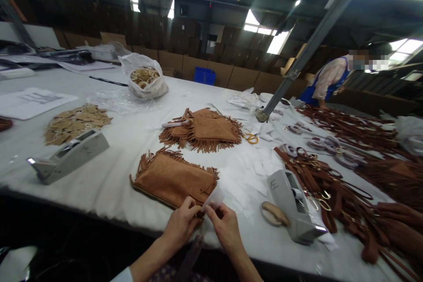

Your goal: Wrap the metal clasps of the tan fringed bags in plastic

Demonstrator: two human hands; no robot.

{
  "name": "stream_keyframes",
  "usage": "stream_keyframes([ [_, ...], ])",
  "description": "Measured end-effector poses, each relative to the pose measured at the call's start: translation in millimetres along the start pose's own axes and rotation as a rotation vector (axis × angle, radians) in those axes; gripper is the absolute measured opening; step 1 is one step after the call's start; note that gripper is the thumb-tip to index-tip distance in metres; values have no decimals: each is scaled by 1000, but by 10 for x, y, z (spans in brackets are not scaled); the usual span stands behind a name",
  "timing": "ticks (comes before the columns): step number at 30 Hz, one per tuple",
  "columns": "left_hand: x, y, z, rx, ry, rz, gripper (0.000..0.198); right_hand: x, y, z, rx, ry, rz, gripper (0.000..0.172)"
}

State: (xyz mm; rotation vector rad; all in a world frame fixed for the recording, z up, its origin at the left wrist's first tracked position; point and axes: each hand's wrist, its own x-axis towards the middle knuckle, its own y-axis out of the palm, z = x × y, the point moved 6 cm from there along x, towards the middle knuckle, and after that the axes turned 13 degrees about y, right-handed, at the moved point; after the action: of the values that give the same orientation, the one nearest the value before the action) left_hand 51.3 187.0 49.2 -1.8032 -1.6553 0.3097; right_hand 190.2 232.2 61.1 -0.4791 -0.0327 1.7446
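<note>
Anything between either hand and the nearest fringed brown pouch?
Right hand: yes, a small white sheet at its fingertips, between it and the right end of the pouch. Left hand: nothing visible in the way; its fingertips are at the pouch's near right corner, exact contact hidden.

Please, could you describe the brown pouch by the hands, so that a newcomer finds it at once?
On the white-covered table, go to the near edge, where the left hand and right hand meet. The brown fringed pouch lies just beyond them, a corner close to both. Unlike the overlapping fringed pouches behind it, it lies apart, nearest the hands.
</note>
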Motion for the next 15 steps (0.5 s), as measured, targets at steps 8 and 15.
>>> stream_keyframes([
  [8, -274, -90, 49, -455, -184, -251, 15, -313, 219, 4, -308, -351, -108, 9],
  [15, -881, 233, 165, -1275, -894, 56, 59, -609, 436, -122, -544, -759, -122, 26],
])
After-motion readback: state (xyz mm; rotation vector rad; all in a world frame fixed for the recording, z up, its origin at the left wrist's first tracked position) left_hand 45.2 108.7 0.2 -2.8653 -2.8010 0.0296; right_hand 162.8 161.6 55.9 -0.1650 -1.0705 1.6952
